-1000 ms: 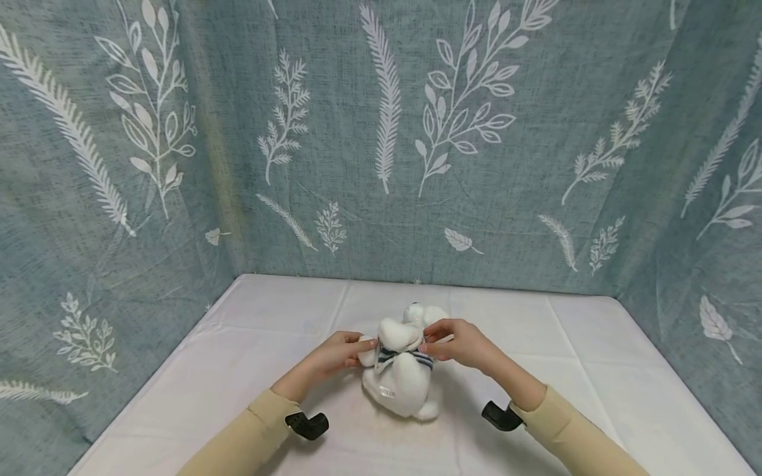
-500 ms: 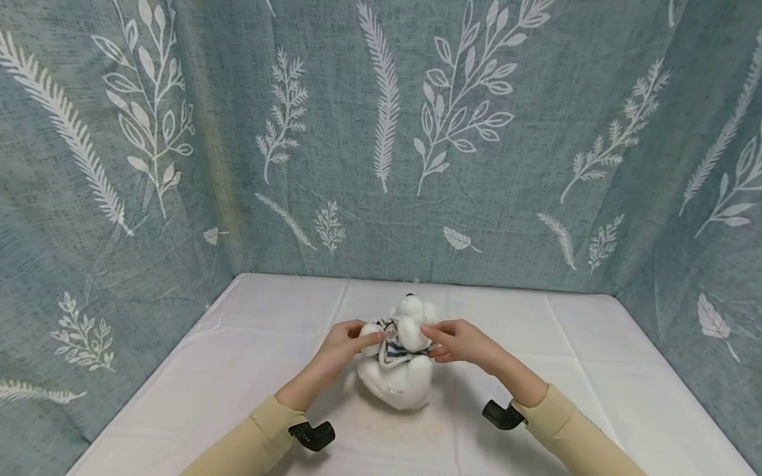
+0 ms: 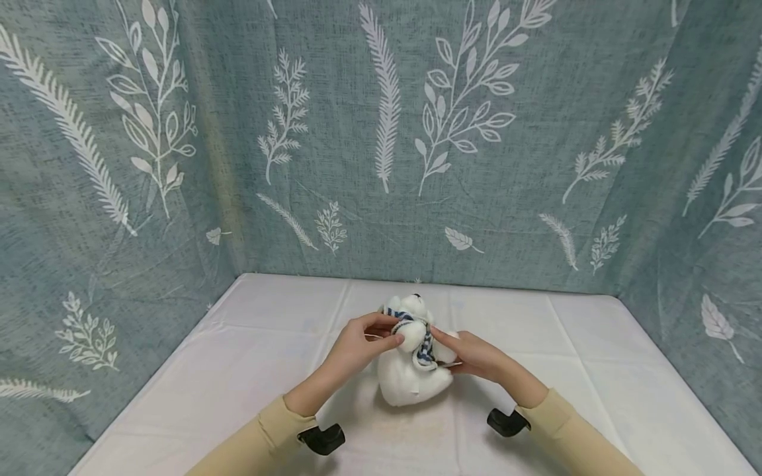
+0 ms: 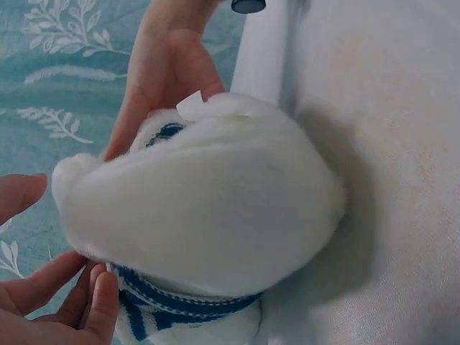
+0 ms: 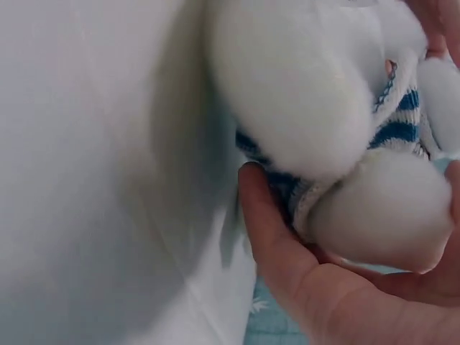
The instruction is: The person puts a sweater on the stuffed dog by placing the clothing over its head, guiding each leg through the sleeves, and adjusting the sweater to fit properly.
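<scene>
Pinching the white toy [image 3: 405, 382] by one limb [image 3: 411, 336], the left grip [image 3: 357, 345] has fingertips [image 4: 106, 305] touching the blue-striped knit [image 3: 425, 350]. Opposite, the right grip [image 3: 475, 356] is closed around another limb [image 5: 384, 208], with a finger [image 5: 262, 212] against the knit. The toy is near the middle of the white bench [image 3: 506, 317], its black nose [image 3: 417, 296] at the far end; whether its base touches the surface is hard to tell. Behind hangs a leaf-patterned curtain [image 3: 357, 132]. A black device [image 3: 323, 439] shows by each beige sleeve [image 3: 256, 436].
</scene>
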Demonstrator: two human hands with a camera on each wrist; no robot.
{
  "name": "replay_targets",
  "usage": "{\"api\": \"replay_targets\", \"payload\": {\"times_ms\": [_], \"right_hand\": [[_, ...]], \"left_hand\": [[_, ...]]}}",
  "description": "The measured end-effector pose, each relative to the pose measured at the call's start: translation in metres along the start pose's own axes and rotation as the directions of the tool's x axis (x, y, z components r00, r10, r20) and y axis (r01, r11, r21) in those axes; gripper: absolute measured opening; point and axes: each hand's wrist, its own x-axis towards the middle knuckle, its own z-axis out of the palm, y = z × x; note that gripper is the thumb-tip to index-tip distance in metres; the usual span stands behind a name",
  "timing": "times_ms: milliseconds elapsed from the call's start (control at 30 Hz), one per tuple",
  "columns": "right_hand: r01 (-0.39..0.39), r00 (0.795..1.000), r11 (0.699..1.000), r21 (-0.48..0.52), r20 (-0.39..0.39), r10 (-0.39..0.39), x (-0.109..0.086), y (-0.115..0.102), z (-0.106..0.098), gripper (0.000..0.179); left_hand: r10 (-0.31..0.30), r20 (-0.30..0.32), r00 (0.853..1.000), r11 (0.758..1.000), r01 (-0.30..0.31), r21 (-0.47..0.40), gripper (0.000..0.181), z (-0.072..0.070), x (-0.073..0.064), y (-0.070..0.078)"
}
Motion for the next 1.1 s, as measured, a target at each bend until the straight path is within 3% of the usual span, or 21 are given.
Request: {"api": "replay_targets", "payload": {"times_ms": [133, 233, 300, 367, 433, 500, 567, 633, 733, 833, 933, 1100], "right_hand": [[0.004, 1.000, 0.999, -0.032, -0.029, -0.005, -0.003, 0.002, -0.006, 0.073], [0.002, 0.982, 0.984, -0.180, -0.188, -0.036, -0.005, -0.001, -0.008, 0.074], [0.007, 0.943, 0.949, -0.314, -0.315, -0.111, -0.008, -0.003, -0.009, 0.072], [0.026, 0.882, 0.904, -0.427, -0.416, -0.222, -0.012, -0.008, -0.007, 0.067], [0.058, 0.829, 0.864, -0.501, -0.457, -0.321, -0.018, -0.015, -0.005, 0.061], [0.066, 0.806, 0.837, -0.544, -0.465, -0.366, -0.025, -0.023, -0.001, 0.056], [0.028, 0.822, 0.820, -0.571, -0.454, -0.344, -0.031, -0.029, 0.003, 0.055], [-0.020, 0.853, 0.813, -0.582, -0.434, -0.289, -0.035, -0.033, 0.006, 0.058], [-0.060, 0.892, 0.842, -0.536, -0.408, -0.196, -0.035, -0.032, 0.008, 0.059], [-0.041, 0.906, 0.891, -0.452, -0.392, -0.157, -0.031, -0.028, 0.009, 0.056], [-0.008, 0.910, 0.918, -0.398, -0.384, -0.159, -0.027, -0.023, 0.008, 0.049], [0.051, 0.917, 0.914, -0.403, -0.344, -0.203, -0.021, -0.019, 0.005, 0.044]], "left_hand": [[-0.002, -0.016, 1.000, 0.999, 0.001, -0.050, 0.033, 0.000, 0.001, -0.001], [-0.016, -0.058, 0.998, 0.996, 0.011, -0.086, 0.028, -0.002, 0.002, -0.006], [-0.044, -0.092, 0.995, 0.994, 0.034, -0.105, 0.025, -0.003, 0.004, -0.012], [-0.072, -0.107, 0.992, 0.992, 0.059, -0.116, 0.022, -0.002, 0.008, -0.020], [-0.095, -0.091, 0.991, 0.989, 0.084, -0.125, 0.023, 0.000, 0.010, -0.028], [-0.101, -0.053, 0.993, 0.988, 0.094, -0.124, 0.026, 0.004, 0.013, -0.034], [-0.094, -0.012, 0.996, 0.987, 0.091, -0.134, 0.028, 0.008, 0.015, -0.038], [-0.082, 0.018, 0.996, 0.985, 0.084, -0.153, 0.031, 0.012, 0.017, -0.039], [-0.069, 0.048, 0.996, 0.980, 0.077, -0.181, 0.034, 0.019, 0.022, -0.040], [-0.082, 0.064, 0.995, 0.978, 0.093, -0.189, 0.036, 0.024, 0.026, -0.041], [-0.108, 0.063, 0.992, 0.975, 0.119, -0.189, 0.036, 0.027, 0.028, -0.041], [-0.135, 0.053, 0.989, 0.971, 0.143, -0.190, 0.036, 0.026, 0.027, -0.041]]}}
